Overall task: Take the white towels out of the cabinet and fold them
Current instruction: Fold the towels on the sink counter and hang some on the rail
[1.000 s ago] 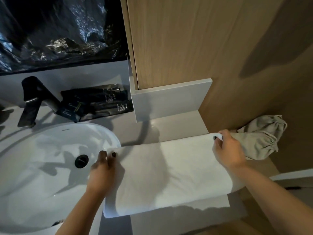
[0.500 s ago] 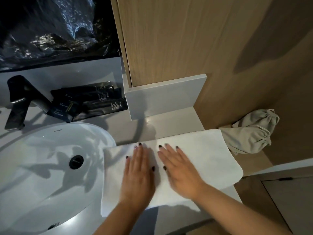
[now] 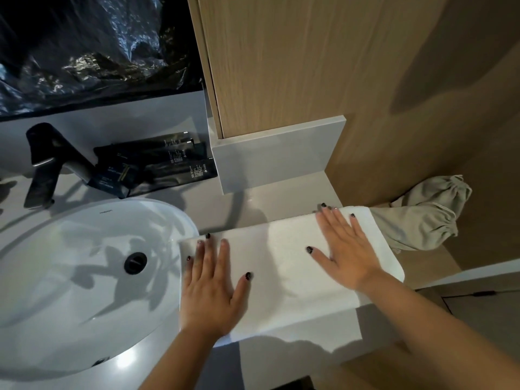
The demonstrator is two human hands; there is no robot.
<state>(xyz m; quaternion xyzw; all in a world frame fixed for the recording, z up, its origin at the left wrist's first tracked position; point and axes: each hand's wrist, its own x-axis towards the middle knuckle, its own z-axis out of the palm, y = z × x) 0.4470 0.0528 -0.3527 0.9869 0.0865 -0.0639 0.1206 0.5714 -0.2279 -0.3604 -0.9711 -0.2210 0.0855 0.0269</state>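
The one view comes from a camera on the person's head, looking forward and steeply down at close range onto a grey counter (image 3: 284, 198) and the white basin (image 3: 84, 277) at its left. Its wide lens bends the wooden panel (image 3: 281, 66) above, and both forearms reach in from the bottom edge. There is no second view.
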